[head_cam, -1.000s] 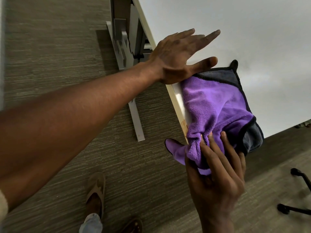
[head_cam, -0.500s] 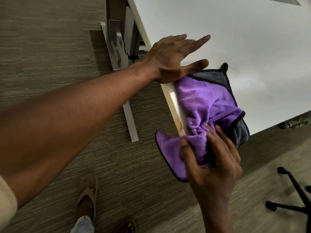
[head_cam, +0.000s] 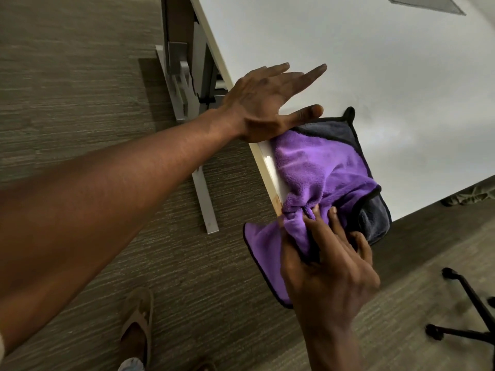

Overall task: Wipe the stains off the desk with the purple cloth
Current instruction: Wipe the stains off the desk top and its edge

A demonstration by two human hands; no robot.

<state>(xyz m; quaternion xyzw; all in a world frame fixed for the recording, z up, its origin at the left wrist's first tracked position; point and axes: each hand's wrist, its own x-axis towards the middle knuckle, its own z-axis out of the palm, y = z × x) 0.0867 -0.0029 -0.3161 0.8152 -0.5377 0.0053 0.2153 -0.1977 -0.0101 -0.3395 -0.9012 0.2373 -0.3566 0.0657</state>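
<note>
The purple cloth [head_cam: 321, 170], grey on its back and black-edged, lies over the near corner of the white desk [head_cam: 348, 62] and hangs down past the edge. My right hand [head_cam: 329, 261] grips the bunched cloth at the desk's edge, beside a brownish stain [head_cam: 276, 203] on the wooden edge strip. Flat on the desk edge just left of the cloth rests my left hand [head_cam: 267, 103], fingers spread and holding nothing, its thumb touching the cloth's grey corner.
The desk's grey metal leg and foot [head_cam: 198, 162] stand on the carpet to the left. A black chair base [head_cam: 466, 311] sits at the lower right. A sandalled foot [head_cam: 138, 322] is at the bottom. A grey pad [head_cam: 426, 4] lies far back on the desk.
My right hand has pulled the bunched cloth down along the desk edge, so more purple cloth hangs below the edge. The left hand stays flat in place.
</note>
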